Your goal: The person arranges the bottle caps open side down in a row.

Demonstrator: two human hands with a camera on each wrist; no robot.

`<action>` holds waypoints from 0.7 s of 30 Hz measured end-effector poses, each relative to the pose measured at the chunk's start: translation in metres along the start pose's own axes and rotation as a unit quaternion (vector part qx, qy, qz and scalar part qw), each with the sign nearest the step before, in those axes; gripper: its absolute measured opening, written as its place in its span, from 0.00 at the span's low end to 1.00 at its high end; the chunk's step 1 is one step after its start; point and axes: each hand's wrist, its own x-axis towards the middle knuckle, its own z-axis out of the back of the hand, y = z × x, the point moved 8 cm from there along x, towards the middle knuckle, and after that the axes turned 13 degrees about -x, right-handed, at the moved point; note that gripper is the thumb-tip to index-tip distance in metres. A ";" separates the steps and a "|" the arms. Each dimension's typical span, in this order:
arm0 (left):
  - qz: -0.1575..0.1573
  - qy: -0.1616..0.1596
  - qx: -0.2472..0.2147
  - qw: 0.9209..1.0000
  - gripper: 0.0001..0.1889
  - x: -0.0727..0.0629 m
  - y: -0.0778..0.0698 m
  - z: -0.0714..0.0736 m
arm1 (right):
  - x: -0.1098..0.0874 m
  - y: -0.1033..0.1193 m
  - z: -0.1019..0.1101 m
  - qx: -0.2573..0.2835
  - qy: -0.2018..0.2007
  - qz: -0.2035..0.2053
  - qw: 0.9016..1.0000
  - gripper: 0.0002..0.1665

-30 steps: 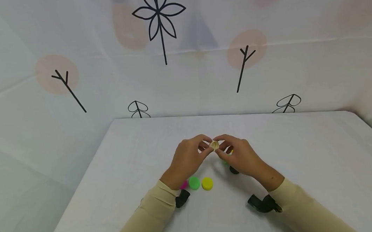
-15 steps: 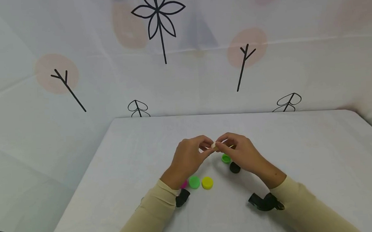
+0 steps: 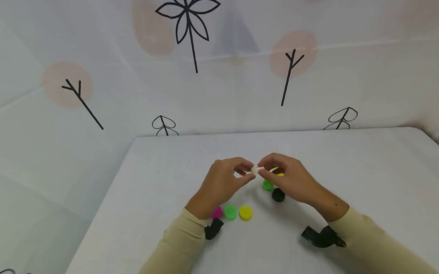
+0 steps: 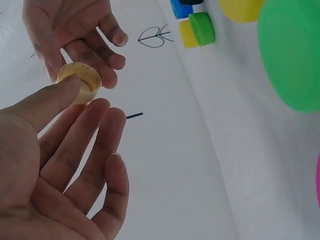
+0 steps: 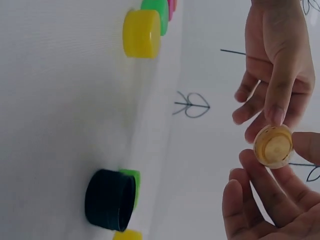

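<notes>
One cream cap [image 5: 274, 145], held up over the desk [image 3: 169, 177] between left hand [image 3: 222, 180] and right hand [image 3: 291, 178]. Both hands pinch it, thumb against fingers, from opposite sides; the other fingers are loosely bent.

Key relation: cap is to the right of the left fingertips, to the left of the right ones, touching both. Neither hand is nearer. Round outline, so no long axis to speak of; what matters is where the hollow points. My read: any turn or release starts from a shared grip.

View check: head shows the cap small and pale, hollow not readable. Both wrist views show the open side, amber inside, facing those cameras.

On the desk: pink disc [image 3: 217, 212], green disc [image 3: 230, 212] and yellow disc [image 3: 246, 213] in a row, closer to the person than the hands. Black cap [image 3: 278, 195] and bright green cap [image 3: 268, 185] sit near the right hand, with a second yellow cap [image 5: 128, 235] partly hidden behind its fingers in head. Left wrist also gets a blue piece [image 4: 181, 9] beside that group; head and right wrist don't show it.
</notes>
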 end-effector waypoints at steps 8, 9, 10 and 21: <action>0.050 0.065 -0.021 0.996 0.16 0.002 0.006 -0.009 | -0.013 0.000 0.009 -0.014 -0.012 0.029 0.999 0.13; 0.052 0.073 -0.025 0.996 0.16 0.002 0.006 -0.011 | -0.015 0.000 0.009 -0.013 -0.013 0.031 0.999 0.13; 0.054 0.081 -0.030 0.995 0.16 0.001 0.006 -0.012 | -0.017 0.000 0.008 -0.012 -0.014 0.033 0.999 0.13; 0.058 0.141 -0.027 0.988 0.15 -0.004 0.006 -0.024 | -0.033 0.001 0.000 -0.011 -0.020 0.050 0.999 0.15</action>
